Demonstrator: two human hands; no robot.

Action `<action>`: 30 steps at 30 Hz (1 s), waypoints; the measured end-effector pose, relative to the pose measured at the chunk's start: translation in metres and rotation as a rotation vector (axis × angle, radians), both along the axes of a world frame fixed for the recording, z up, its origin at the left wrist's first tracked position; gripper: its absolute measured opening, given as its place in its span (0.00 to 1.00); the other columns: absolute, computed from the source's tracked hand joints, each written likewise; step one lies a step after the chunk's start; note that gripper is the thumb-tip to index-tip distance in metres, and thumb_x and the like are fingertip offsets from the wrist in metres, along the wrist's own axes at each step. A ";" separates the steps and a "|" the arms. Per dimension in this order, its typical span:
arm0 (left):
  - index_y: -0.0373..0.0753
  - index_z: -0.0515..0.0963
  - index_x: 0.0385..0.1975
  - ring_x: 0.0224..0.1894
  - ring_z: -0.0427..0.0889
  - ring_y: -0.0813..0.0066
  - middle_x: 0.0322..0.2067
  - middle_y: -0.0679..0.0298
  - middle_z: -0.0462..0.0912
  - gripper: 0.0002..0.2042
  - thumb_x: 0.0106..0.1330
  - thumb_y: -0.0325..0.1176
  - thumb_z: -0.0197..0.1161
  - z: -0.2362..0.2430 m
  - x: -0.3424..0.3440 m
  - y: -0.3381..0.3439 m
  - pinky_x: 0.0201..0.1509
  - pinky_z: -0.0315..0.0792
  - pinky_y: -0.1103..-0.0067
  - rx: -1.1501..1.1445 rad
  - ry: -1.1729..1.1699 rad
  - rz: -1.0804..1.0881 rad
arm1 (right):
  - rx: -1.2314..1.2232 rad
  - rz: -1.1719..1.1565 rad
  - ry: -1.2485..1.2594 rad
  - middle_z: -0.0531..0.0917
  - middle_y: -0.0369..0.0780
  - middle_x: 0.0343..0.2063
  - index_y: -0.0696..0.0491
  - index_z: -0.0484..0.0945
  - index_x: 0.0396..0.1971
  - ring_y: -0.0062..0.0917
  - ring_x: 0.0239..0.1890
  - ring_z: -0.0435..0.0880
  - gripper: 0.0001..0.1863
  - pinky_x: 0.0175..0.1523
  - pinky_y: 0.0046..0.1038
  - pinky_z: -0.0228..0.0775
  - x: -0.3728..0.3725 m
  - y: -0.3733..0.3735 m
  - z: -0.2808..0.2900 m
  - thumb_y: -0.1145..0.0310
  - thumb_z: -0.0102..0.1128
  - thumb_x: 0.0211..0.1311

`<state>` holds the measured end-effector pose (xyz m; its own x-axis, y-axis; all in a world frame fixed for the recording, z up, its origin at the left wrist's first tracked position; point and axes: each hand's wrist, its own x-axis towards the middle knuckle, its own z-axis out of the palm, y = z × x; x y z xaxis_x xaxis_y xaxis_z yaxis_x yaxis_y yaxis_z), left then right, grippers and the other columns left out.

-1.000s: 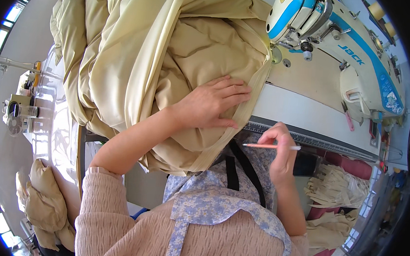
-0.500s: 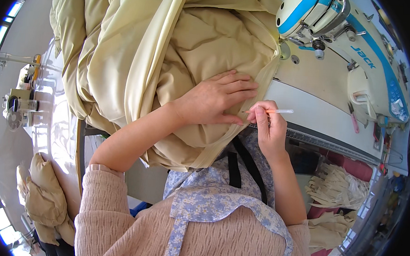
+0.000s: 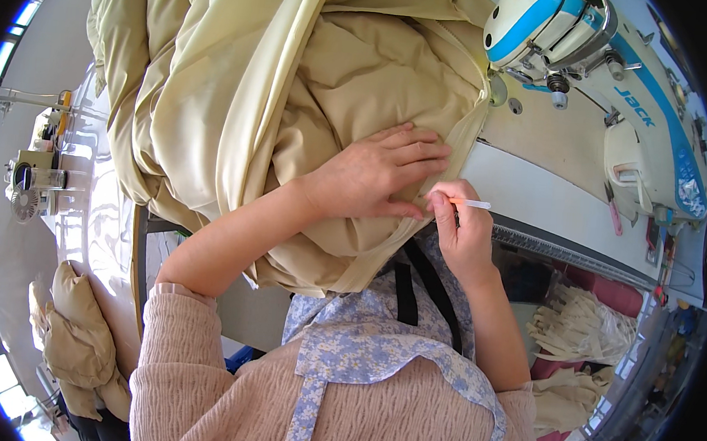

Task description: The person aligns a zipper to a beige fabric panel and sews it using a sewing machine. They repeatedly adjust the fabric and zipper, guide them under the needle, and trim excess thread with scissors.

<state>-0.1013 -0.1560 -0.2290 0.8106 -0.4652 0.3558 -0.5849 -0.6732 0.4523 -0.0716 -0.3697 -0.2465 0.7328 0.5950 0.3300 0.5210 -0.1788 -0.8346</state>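
A bulky beige padded garment (image 3: pixel 363 82) is heaped over the table and hangs toward my lap. My left hand (image 3: pixel 377 171) lies flat on its quilted cloth, fingers stretched out toward the right edge. Just beside that thumb, my right hand (image 3: pixel 461 228) is closed round a slim pen (image 3: pixel 471 202) with an orange barrel and a clear end. Its tip is hidden by my fingers at the garment's edge strip (image 3: pixel 457 150), where a zipper seems to run. I cannot tell whether the tip touches the cloth.
A white and blue sewing machine (image 3: pixel 582 60) stands at the far right on its white table (image 3: pixel 561 186). A ruler strip (image 3: pixel 564 250) lines the table's front edge. Pale cloth strips in a clear bag (image 3: pixel 584 323) sit lower right. Another beige padded piece (image 3: pixel 79 332) lies lower left, below a small fan (image 3: pixel 23 204).
My right hand has turned a little, and the pen's clear end has dropped slightly and come nearer. My left hand stays almost in place on the garment.
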 end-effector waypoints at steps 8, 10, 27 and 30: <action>0.37 0.79 0.55 0.63 0.75 0.55 0.58 0.58 0.79 0.23 0.60 0.38 0.70 0.009 0.003 -0.001 0.65 0.72 0.63 -0.048 -0.041 0.004 | 0.113 -0.067 0.212 0.81 0.42 0.44 0.56 0.80 0.47 0.30 0.35 0.84 0.10 0.42 0.27 0.77 0.005 -0.033 0.032 0.75 0.52 0.72; 0.37 0.81 0.51 0.60 0.77 0.55 0.56 0.59 0.80 0.17 0.62 0.33 0.68 0.018 0.012 -0.002 0.61 0.75 0.65 -0.043 -0.002 0.087 | -0.111 -0.066 -0.089 0.82 0.41 0.45 0.55 0.79 0.52 0.30 0.35 0.84 0.16 0.40 0.26 0.78 0.001 -0.036 0.035 0.78 0.56 0.65; 0.45 0.77 0.59 0.68 0.66 0.53 0.64 0.59 0.70 0.21 0.67 0.41 0.64 -0.003 -0.033 -0.001 0.67 0.67 0.52 0.278 -0.068 0.331 | -0.186 0.320 -0.239 0.85 0.36 0.41 0.51 0.84 0.50 0.26 0.23 0.83 0.26 0.29 0.27 0.77 -0.020 -0.014 0.050 0.81 0.60 0.46; 0.45 0.76 0.60 0.68 0.66 0.53 0.64 0.59 0.70 0.22 0.67 0.41 0.64 0.003 -0.035 -0.004 0.68 0.65 0.51 0.253 -0.058 0.335 | -0.193 0.136 -0.222 0.85 0.39 0.51 0.51 0.80 0.58 0.31 0.27 0.85 0.31 0.31 0.28 0.78 0.015 -0.015 0.053 0.83 0.56 0.48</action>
<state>-0.1365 -0.1600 -0.2255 0.9137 -0.2580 0.3141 -0.3347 -0.9160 0.2213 -0.0571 -0.3843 -0.1937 0.5649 0.7498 0.3446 0.7164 -0.2383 -0.6557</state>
